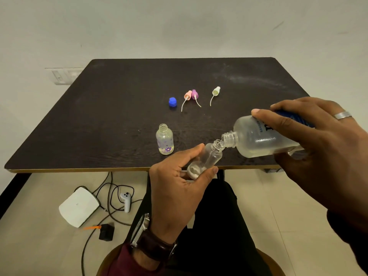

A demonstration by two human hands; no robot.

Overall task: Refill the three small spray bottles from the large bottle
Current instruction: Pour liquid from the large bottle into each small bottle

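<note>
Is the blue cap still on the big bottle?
No, the blue cap lies on the table, and the big bottle has an open neck.

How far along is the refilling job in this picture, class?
Done: the blue cap and three spray tops lie off on the table; the flowered bottle stands open, its fill level unclear. In hand: the right hand tips the large bottle into the small bottle held by the left hand. Left: a third bottle, unseen, and refitting tops.

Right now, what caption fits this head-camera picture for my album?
Right hand tips the large bottle into a small bottle held by the left hand.
</note>
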